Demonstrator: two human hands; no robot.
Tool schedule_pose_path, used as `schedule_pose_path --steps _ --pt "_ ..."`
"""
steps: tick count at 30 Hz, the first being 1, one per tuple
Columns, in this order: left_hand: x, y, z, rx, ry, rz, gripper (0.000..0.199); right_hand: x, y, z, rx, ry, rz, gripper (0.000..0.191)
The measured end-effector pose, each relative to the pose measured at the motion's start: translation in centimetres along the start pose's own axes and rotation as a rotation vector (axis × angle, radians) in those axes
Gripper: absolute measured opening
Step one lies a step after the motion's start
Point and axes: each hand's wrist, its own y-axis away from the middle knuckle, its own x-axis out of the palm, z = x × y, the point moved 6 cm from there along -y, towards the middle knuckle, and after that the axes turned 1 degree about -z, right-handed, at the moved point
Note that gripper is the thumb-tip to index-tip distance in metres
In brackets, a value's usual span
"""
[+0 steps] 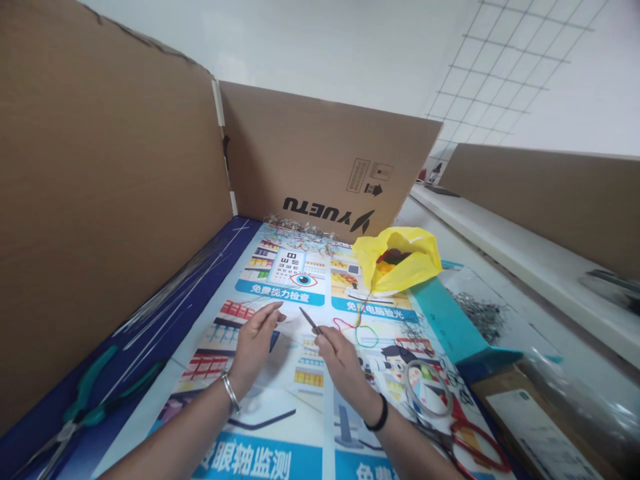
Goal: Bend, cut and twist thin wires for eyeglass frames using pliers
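Observation:
My right hand point(337, 357) grips a slim dark pointed tool point(311, 321), its tip aimed up and to the left. To the left of that tip, my left hand point(256, 343) has thumb and fingers pressed together in a pinch; whatever may be between them is too small to make out. The two hands are apart above a printed poster point(305, 320) that covers the table. Right of the tool, red and green thread point(367, 335) lies in loose loops on the poster.
Cardboard panels point(320, 153) stand at the back and left. A yellow bag point(400, 263) with colourful contents sits at the back right, beside a turquoise box point(450, 320) and a pile of wire bits point(477, 315). Green-handled pliers point(93, 400) lie left, red-handled scissors point(475, 443) right.

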Motion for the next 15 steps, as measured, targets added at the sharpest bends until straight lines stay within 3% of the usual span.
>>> schedule_pose_path --steps 5,9,15 --pt "0.4 0.2 0.1 -0.007 -0.011 0.033 0.039 -1.6 -0.3 0.4 -0.126 0.186 -0.148 0.024" --pt "1.1 0.4 0.3 -0.015 0.005 0.132 0.036 -2.6 -0.8 -0.9 -0.079 0.306 -0.238 0.030" --pt "2.2 1.0 0.1 -0.021 0.056 0.284 0.030 -1.8 -1.4 -3.7 0.059 0.729 -0.076 0.031"
